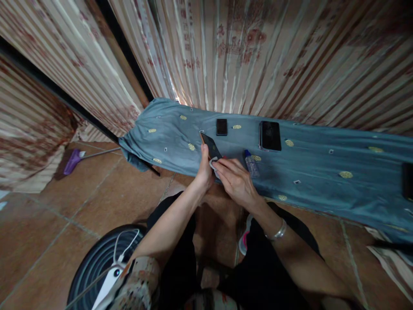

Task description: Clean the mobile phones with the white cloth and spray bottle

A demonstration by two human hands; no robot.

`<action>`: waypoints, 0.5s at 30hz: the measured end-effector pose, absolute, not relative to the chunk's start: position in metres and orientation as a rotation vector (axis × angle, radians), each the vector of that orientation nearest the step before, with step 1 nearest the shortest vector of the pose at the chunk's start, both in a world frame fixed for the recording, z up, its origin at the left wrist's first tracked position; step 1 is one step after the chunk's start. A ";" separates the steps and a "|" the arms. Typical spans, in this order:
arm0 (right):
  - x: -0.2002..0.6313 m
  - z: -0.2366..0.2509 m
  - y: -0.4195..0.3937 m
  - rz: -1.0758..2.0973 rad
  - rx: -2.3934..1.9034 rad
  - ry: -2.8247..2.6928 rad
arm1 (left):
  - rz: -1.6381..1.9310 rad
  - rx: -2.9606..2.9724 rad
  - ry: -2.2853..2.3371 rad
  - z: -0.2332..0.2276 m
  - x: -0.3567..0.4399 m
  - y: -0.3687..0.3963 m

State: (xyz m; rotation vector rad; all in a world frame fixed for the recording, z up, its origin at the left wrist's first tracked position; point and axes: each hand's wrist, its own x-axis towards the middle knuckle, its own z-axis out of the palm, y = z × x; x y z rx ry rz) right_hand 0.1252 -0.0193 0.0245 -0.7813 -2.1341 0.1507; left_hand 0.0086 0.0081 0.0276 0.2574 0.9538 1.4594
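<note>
Outward, the phone [213, 146] juts beyond the left hand's grip [204, 169].

Behind the held phone [212, 145], a device [221, 127] lies on cloth [309, 161]; rightward, a bottle [252, 165] before another phone [271, 135].

Looks like home room: patterned curtains [222, 56], brown tiled floor [97, 196], cloth-covered table [312, 155], purple broom [72, 161].
</note>
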 end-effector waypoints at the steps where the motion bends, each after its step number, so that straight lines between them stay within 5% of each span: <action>1: 0.126 0.024 -0.020 0.122 -0.760 -2.145 | 1.454 0.268 0.951 0.031 0.009 0.008; 15: 0.124 0.022 -0.016 -0.021 -0.823 -2.234 | 1.577 0.554 0.799 0.044 0.015 -0.002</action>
